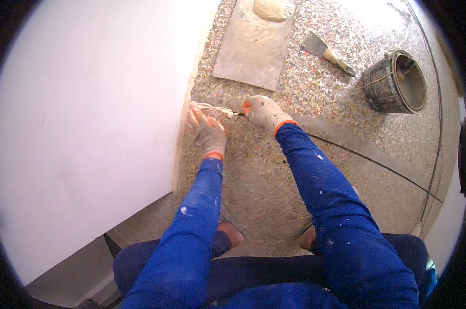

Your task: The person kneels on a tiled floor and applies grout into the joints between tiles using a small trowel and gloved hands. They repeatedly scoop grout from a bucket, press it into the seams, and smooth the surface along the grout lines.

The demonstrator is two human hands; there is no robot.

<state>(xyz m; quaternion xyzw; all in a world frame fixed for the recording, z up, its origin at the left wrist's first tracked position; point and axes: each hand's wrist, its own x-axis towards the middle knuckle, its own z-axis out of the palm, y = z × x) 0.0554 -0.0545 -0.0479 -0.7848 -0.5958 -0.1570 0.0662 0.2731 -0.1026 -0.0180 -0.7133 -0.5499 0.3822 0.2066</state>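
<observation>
At the edge of a white panel (94,103), the left hand (209,136) had its fingers slightly spread, a crinkled cream strip (212,107) ran rightward, nearer than a smeared board (251,59), into the pinching fingers of the right hand (266,112), and beyond were a scraper (328,54) and a tin (381,86).

Right hand (266,112) pinches a pale strip (216,108) — tape, perhaps — left hand (208,135) at its other end.

Cream strip (215,107), end unclear at right grip (266,112); board (246,64) partly off-frame
</observation>
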